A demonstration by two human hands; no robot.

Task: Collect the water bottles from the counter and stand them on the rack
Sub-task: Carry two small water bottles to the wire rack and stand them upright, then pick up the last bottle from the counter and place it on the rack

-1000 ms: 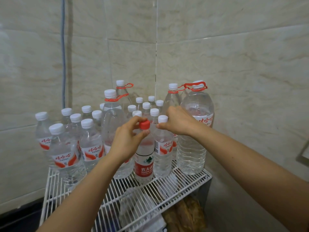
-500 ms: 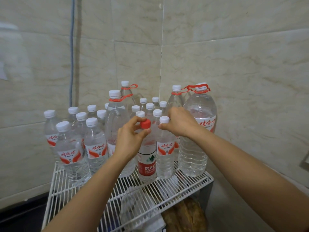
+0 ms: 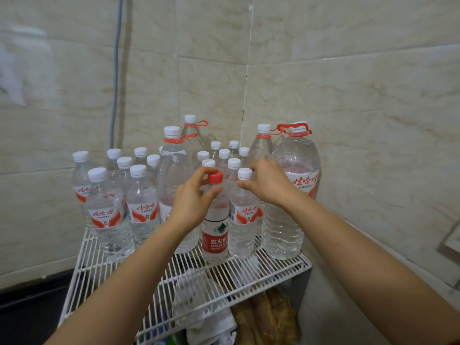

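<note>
Bottles crowd the white wire rack (image 3: 249, 275) in the tiled corner, all upright. Left hand (image 3: 193, 202) pinches the neck of the red-capped bottle (image 3: 215, 230) at the front; right hand (image 3: 270, 184) is closed around the white-capped bottle (image 3: 242, 220) touching it, both standing on the rack.

Bottles (image 3: 143, 212) upright on corner rack (image 3: 249, 275)

Home storage corner: tiled walls (image 3: 348, 83), wire rack (image 3: 249, 275) of bottled water.
</note>
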